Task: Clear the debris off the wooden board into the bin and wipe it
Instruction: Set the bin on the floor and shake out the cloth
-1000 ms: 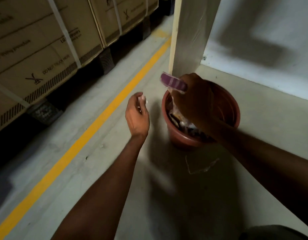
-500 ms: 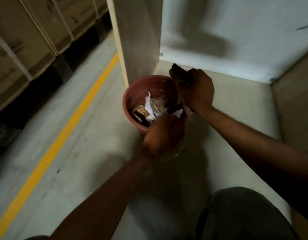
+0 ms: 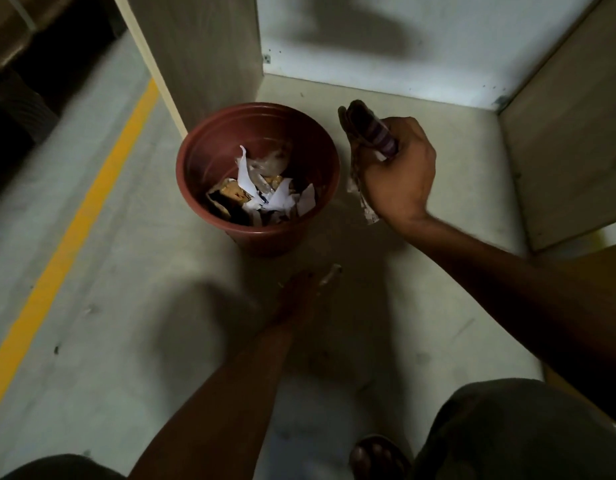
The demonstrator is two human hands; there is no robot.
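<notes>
**Two hands beside one bin of scraps**

The right hand [image 3: 398, 174] is curled closed around one folded striped cloth [image 3: 372, 133], purple and white; a crumpled pale wrapper [image 3: 363, 202] hangs below the same fist. This hand is in the air just to the right of the bin [image 3: 258, 233], not touching it.

The left hand [image 3: 299, 299] is low, in front of the bin, in shadow and blurred. Its fingers seem stretched forward, and one small pale scrap [image 3: 330, 275] shows at the fingertips, but I cannot tell if the hand pinches it or is spread flat.

There is one bin, a round red-brown plastic one, standing upright on the pale wooden board [image 3: 438, 271]. Inside lie many torn pieces of debris [image 3: 261, 195]: white paper strips, clear plastic and brown pieces. I cannot count them exactly.

Two upright panels rise from the board, one behind the bin [image 3: 202, 64] and one at the far right [image 3: 569, 133], with a white back wall [image 3: 386, 46] between them. One yellow line [image 3: 74, 230] crosses the grey floor at the left. One sandalled foot [image 3: 375, 459] shows at the bottom edge.
</notes>
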